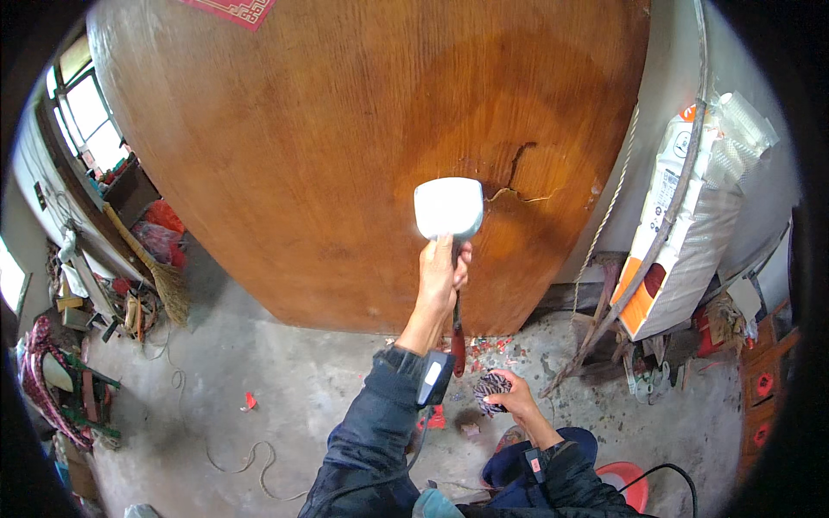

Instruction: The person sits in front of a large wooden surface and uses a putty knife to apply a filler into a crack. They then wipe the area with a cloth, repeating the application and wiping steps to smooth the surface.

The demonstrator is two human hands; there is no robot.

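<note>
My left hand (439,274) is closed around the dark shaft of a spatula, just below its broad, pale, shiny blade (448,209). The shaft runs down past my wrist to a red handle end (458,352). The blade is raised in front of a large brown wooden panel (328,173); whether they touch I cannot tell. Lower and to the right, my right hand (515,394) grips a rounded, dark, streaky scrubbing pad (491,393), held apart from the spatula. Some of its fingers are hidden behind the pad.
Dark crack-like marks (522,164) show on the panel. Right of it, a white and orange package (669,224) leans behind a long stick (639,272). A broom (168,289) stands at left. Red scraps (249,401) and a cord (259,449) lie on the floor. A red basin (629,485) sits lower right.
</note>
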